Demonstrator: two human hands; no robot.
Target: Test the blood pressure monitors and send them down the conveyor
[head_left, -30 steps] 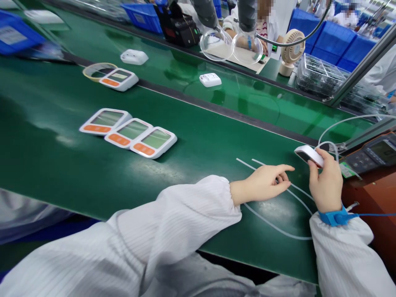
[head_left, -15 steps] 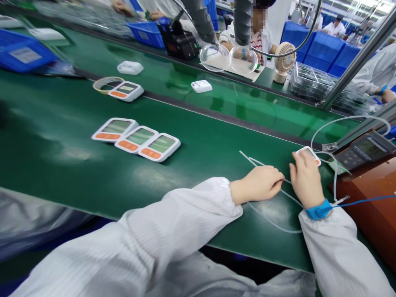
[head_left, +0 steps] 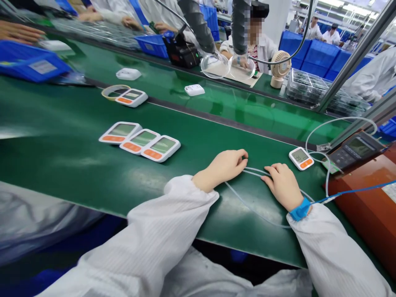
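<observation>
My left hand (head_left: 224, 167) is closed around thin clear tubing (head_left: 246, 202), its fingertips curled in and partly hidden. A loop of the tubing hangs below it on the green table. Just to the right, my right hand (head_left: 283, 185), with a blue wrist strap, has thumb and fingers around two strands of the tubing. Beyond it a small white meter with orange buttons (head_left: 301, 159) lies face up, digits on its screen. A grey handheld instrument (head_left: 355, 150) with a tube attached leans on an orange-brown case at the right.
Three white meters (head_left: 139, 141) overlap in a row at the left. Another meter (head_left: 132, 98) lies by a tape roll (head_left: 114, 91). White units (head_left: 194, 89) sit on the belt behind. A blue bin (head_left: 34, 62), a fan (head_left: 280, 68) and co-workers are beyond.
My right hand has left the meter at the right and moved left and nearer to the tubing. My left hand has moved left with the tubing. The meter's screen is now uncovered.
</observation>
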